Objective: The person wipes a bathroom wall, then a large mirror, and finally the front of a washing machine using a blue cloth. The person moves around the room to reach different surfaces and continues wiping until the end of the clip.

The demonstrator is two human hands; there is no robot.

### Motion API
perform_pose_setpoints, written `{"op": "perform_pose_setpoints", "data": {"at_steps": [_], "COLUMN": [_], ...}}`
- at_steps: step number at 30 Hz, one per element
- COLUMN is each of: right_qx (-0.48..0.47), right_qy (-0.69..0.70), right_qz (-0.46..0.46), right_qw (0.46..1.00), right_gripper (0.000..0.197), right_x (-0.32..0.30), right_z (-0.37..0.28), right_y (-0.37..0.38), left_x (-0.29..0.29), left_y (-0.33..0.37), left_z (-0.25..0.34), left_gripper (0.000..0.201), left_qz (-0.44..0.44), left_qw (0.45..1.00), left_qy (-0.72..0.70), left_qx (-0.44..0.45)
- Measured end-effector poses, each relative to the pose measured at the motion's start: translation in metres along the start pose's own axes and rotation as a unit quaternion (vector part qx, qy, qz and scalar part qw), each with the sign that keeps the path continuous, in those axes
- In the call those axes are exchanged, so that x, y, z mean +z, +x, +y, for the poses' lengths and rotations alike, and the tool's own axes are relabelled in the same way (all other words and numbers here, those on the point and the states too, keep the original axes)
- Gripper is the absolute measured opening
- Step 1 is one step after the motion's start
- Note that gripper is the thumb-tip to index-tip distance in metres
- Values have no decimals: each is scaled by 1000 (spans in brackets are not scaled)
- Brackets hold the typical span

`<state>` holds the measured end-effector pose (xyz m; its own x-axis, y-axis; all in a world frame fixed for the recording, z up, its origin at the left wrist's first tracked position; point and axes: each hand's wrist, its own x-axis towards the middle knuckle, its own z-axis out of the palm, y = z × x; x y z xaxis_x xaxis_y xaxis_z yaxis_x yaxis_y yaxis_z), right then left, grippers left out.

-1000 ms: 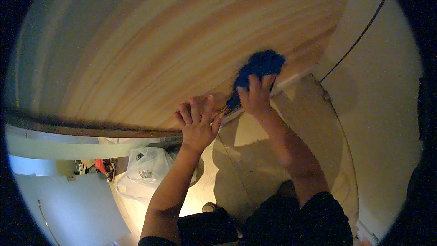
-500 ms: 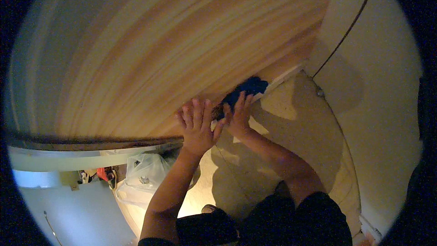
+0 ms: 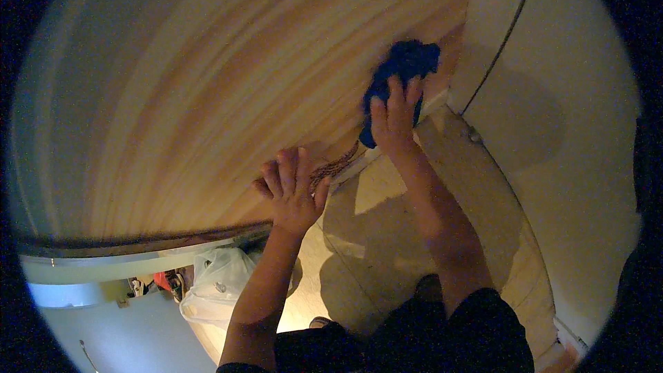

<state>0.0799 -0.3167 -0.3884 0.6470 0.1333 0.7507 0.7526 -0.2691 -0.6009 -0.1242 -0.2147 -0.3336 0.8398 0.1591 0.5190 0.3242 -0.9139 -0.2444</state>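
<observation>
Apparently for balance, your left hand (image 3: 291, 199) lies splayed on the panel (image 3: 207, 110), while your right hand (image 3: 396, 124), fingers parted, presses the cloth (image 3: 406, 59).

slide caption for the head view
Left hand spread on a striped surface, right hand over a blue cloth against it.

A single head-worn fisheye view looks steeply downward from above, near the wearer's forearms (image 3: 260, 293), which enter at the lower edge. It faces a streaked panel (image 3: 207, 97) filling the upper left of the round frame.
</observation>
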Motion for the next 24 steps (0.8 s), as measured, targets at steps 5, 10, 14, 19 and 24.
{"op": "perform_pose_setpoints", "data": {"at_steps": [5, 10, 14, 19, 24], "right_qx": [261, 392, 262, -21, -49], "right_qy": [62, 83, 146, 48, -71], "right_qz": [19, -21, -29, -23, 24], "right_qw": [963, 916, 954, 998, 996], "right_gripper": [57, 63, 67, 58, 56], "right_x": [4, 20, 22, 4, -11], "right_z": [14, -28, -63, -28, 23], "right_y": [-10, -52, -61, -16, 32], "left_x": [2, 0, 2, 12, 30], "left_y": [3, 11, 27, 40, 38], "left_z": [6, 21, 42, 53, 54], "left_gripper": [63, 65, 66, 64, 64], "left_qz": [6, -42, -77, -27, -61], "left_qw": [1000, 997, 992, 982, 984], "left_qy": [2, -64, -90, -186, -168], "left_qx": [-13, 3, 46, 27, 7]}}
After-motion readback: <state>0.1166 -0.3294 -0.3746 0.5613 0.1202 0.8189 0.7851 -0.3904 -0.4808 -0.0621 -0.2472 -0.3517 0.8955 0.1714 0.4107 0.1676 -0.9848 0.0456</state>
